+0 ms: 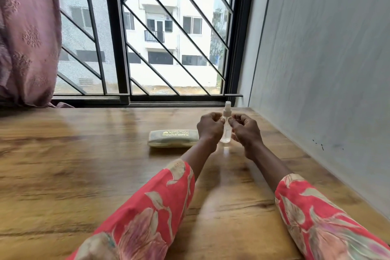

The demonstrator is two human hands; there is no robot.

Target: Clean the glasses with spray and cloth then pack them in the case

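Right in the middle of the wooden table [84, 164] stands a small spray bottle [226, 131]. It is clear, with see-through liquid inside, a thin neck and a clear cap on top. It stands straight up, far back on the table and close to the window [168, 34].

Just beside it, to the left, lies the case [173, 137]. It is long and flat, pale green-yellow, and shut, with gold letters on its lid that are too small to read.

Both hands are up in front of the bottle, one on each side. The left hand [210, 127] has its fingers curled in, almost a fist, with the fingertips pinched together near the bottle's neck. The right hand [245, 130] is curled the same way, and a very thin line shows at its fingertips. I cannot tell if the hands are holding something or touching the bottle.

Both arms wear red sleeves [152, 207] with a big flower print.
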